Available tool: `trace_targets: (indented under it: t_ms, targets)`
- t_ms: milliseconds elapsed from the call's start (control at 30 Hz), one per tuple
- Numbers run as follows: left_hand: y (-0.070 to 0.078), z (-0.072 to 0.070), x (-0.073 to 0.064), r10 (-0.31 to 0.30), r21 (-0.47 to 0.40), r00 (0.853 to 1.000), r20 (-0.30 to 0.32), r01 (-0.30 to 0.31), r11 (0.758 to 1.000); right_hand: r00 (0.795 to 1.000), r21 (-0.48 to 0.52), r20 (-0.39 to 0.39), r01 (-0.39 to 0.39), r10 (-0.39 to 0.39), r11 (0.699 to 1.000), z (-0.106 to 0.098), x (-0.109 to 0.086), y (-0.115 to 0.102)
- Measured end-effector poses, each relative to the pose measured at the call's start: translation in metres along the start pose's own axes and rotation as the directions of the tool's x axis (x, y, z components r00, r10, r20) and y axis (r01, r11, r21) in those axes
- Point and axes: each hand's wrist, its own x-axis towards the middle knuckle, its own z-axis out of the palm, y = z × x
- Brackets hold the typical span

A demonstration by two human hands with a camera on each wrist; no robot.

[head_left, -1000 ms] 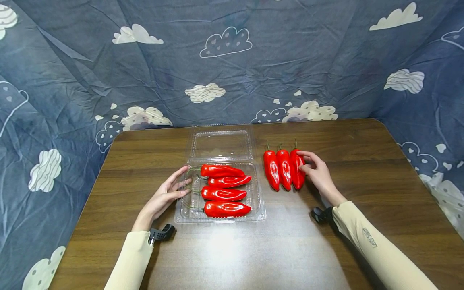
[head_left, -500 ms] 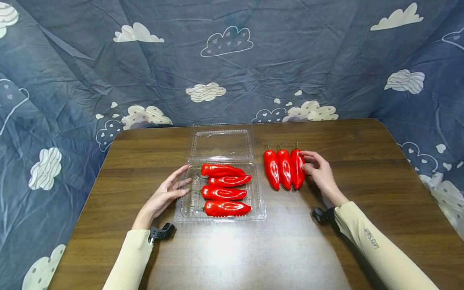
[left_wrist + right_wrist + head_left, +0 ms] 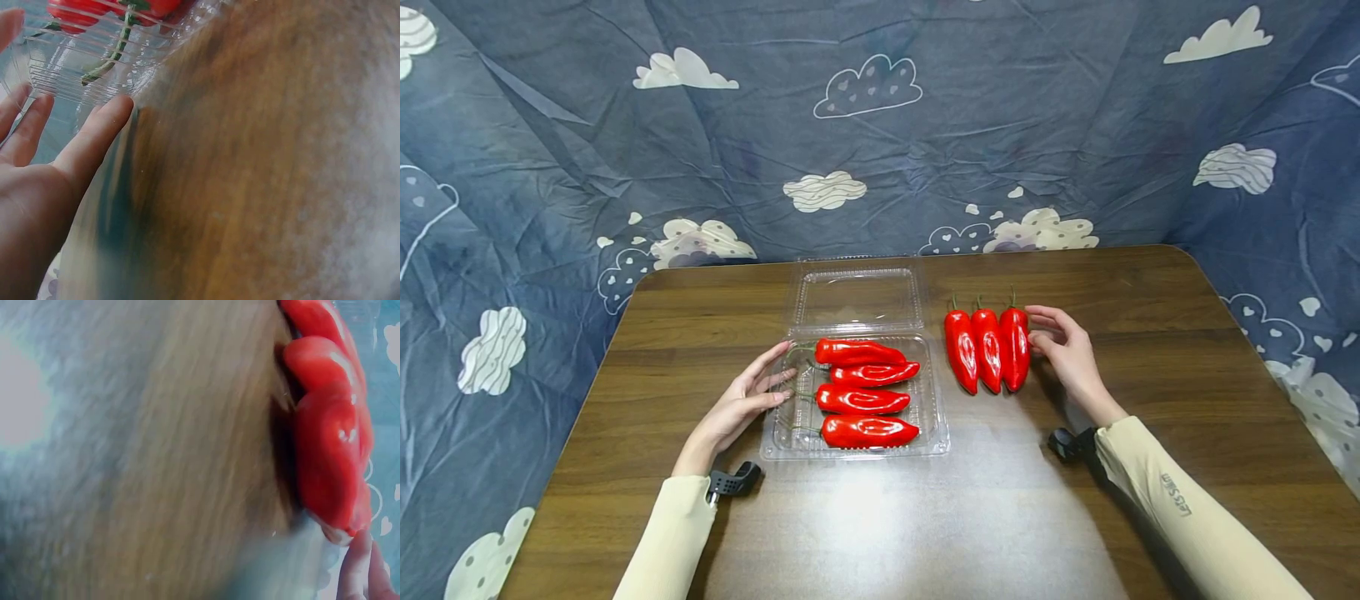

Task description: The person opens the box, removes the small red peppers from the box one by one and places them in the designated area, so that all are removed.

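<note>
Red peppers with thin green stems are laid out in two groups in the head view. Several lie crosswise in a clear plastic clamshell box (image 3: 937, 429), stems to the left, the nearest pepper (image 3: 869, 432) by the front wall. My left hand (image 3: 736, 410) rests its fingertips against the box's left side; the left wrist view shows a pepper stem (image 3: 115, 56) through the plastic. On the table to the right, three peppers stand side by side, stems away from me. My right hand (image 3: 1071, 358) is beside the rightmost pepper (image 3: 1016, 350), its fingers not wrapped round it; contact is unclear.
The box's hinged lid (image 3: 857, 302) lies back, open, toward the far table edge. A wooden table (image 3: 647, 400) bears everything, with a bright glare near the front. Behind hangs a blue cloth (image 3: 880, 158) with cloud prints.
My right hand has let go of the rightmost pepper and drawn slightly right. That pepper sits a touch farther left, against its neighbour. My left hand and the box have not moved.
</note>
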Motion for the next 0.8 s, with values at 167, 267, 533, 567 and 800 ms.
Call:
trace_targets:
  t_ms: [167, 267, 533, 567, 800]
  targets:
    - [0.0, 0.0, 0.0, 0.003, 0.001, 1.0, 0.001, -0.003, 1.0, 1.0, 0.05, 0.016, 0.02, -0.021, 0.999, 0.005, 0.0, -0.006]
    - [0.0, 0.0, 0.0, 0.001, -0.002, 1.0, -0.001, -0.001, 1.0, 0.999, 0.046, 0.025, 0.029, -0.03, 0.999, 0.009, -0.001, -0.011]
    - [0.003, 0.002, -0.001, -0.006, -0.006, 1.0, -0.005, 0.006, 1.0, 0.994, 0.081, 0.093, 0.054, -0.062, 0.995, 0.021, -0.005, -0.02]
    - [0.003, 0.002, -0.001, -0.007, -0.007, 1.0, -0.006, 0.007, 1.0, 0.993, 0.095, 0.102, 0.057, -0.067, 0.994, 0.023, -0.005, -0.021]
    - [0.004, 0.003, -0.001, -0.02, -0.011, 1.0, -0.018, 0.019, 1.0, 0.984, 0.14, 0.156, 0.062, -0.084, 0.988, 0.033, -0.006, -0.026]
